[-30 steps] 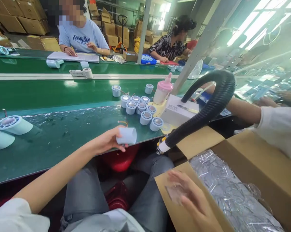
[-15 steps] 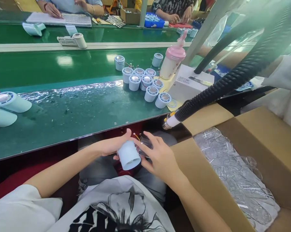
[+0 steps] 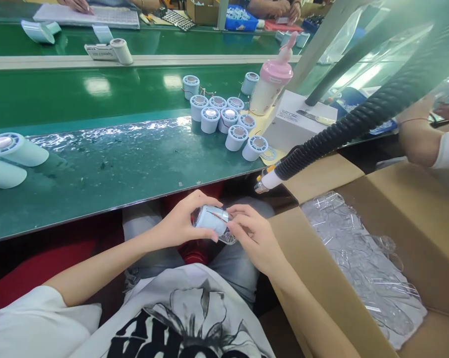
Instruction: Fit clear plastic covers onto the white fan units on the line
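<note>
Over my lap, my left hand grips a light-blue cylinder that lies sideways, thumb below and fingers above it. A thin reddish wire runs along its side. My right hand has its fingers closed at the cylinder's right end, beside a clear plastic piece. How far the clear piece goes round the cylinder is hard to make out. Beyond, on the green table, stands a group of similar blue cylinders with wires.
A black ribbed hose with a metal nozzle hangs at the right. Below it is an open cardboard box of clear plastic parts. A pump bottle stands near a white device. Other people's hands work across the table and at right.
The held cylinder has turned from nearly upright to sideways and moved up. My left fingers now wrap round it, and my right fingers have drawn together at its end. A person's arm at right has shifted.
</note>
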A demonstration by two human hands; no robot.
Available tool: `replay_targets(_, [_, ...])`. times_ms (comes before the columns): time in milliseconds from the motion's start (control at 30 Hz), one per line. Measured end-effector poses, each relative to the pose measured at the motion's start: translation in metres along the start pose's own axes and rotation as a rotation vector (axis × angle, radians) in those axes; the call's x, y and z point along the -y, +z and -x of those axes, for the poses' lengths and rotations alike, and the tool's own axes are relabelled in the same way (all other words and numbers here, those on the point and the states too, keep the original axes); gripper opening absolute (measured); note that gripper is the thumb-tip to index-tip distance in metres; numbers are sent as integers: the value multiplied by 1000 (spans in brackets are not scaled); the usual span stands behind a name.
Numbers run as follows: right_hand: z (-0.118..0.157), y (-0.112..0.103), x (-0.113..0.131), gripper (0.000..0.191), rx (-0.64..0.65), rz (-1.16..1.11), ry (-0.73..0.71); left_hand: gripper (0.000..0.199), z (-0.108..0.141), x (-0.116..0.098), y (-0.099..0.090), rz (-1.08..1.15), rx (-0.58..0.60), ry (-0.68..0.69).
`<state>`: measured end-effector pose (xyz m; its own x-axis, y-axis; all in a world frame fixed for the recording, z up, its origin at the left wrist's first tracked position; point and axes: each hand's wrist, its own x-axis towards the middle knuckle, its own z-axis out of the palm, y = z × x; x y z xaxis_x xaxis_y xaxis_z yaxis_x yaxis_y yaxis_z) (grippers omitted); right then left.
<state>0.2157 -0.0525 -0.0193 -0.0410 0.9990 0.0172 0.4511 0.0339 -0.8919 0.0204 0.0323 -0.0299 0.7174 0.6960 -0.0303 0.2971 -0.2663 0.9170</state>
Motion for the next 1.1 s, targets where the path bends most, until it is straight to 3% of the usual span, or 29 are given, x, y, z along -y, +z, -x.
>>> replay_targets(200, [-1, -5, 0, 29, -83, -198, 166, 65, -4, 15, 7, -60, 66, 136])
replay_targets(400, [-2, -12, -3, 28, -109, -447, 308, 68, -3, 10, 8, 332, 256, 0])
replay_targets(467, [-1, -13, -6, 27, -81, -516, 270, 65, -1, 7, 8, 421, 245, -62])
replay_targets(533, [3, -14, -9, 15, -41, -451, 107, 64, 1, 4, 9, 538, 211, -130])
replay_targets(567, [6, -14, -10, 16, -22, -359, 2, 63, 2, 2, 9, 596, 198, -153])
replay_targets(633, [11, -15, -11, 38, -5, -126, -190, 62, 5, 1, 9, 669, 190, -179])
replay_targets(733, [16, -17, -11, 42, -5, 72, -334, 64, 9, -1, 8, 647, 216, -168])
replay_targets(900, [19, -19, -9, 43, 34, -45, -228, 76, 11, -9, 1, 449, 234, -62])
replay_targets(1100, [19, -21, -6, 43, 114, -277, -46, 75, 12, -14, 0, 357, 224, 35])
